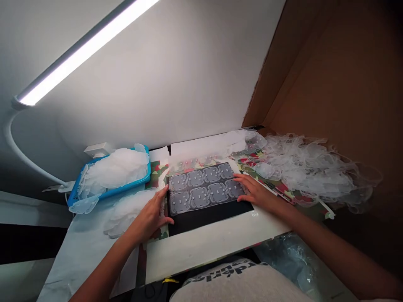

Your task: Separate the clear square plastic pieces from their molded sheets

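Observation:
A translucent plastic sheet with two rows of rounded-square molded pieces lies flat on a black mat. At the sheet's left edge rests my left hand, its thumb spread away from the fingers over the mat. My right hand lies at the opposite edge, fingertips on or beside the last pieces, thumb apart and lower down. Both hands look open, with nothing gripped between the fingers. To the left of my left hand is a loose pile of translucent pieces.
A blue basket heaped with translucent pieces stands at the left, below a lit lamp. Tangled clear scraps spread at the right beside a cardboard wall. Thin pen-like tools lie near my right forearm. White wall rises behind.

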The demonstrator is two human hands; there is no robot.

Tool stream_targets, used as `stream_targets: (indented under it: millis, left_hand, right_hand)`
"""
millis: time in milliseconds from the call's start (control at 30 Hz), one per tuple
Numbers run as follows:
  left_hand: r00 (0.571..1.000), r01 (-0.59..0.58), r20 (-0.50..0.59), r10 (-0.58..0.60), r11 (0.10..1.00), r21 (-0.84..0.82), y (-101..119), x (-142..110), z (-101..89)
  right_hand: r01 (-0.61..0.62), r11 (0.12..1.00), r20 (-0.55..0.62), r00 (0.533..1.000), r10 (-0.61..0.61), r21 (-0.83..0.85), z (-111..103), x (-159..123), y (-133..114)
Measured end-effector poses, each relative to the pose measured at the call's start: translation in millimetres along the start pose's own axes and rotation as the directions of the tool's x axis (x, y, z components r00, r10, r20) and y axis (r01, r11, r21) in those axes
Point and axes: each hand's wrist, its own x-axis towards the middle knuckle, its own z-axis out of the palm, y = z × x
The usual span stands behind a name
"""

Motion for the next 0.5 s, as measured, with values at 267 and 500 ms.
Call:
stream_targets:
  millis: [267, 500]
  left_hand:
    - [0.996, -0.087, 0.044, 0.08, 0.981, 0.171, 9, 46, 14.1]
    - [0.981, -0.029, 0.19, 0.028, 1.0, 0.002, 30, 18, -14.1]
  right_hand:
    - [0.102, 0.988, 0.013, 0.995, -0.101, -0.114, 4, 35, 6]
    - [-0.043, 0.994, 0.231, 0.973, 0.018, 0.103, -31, 18, -23]
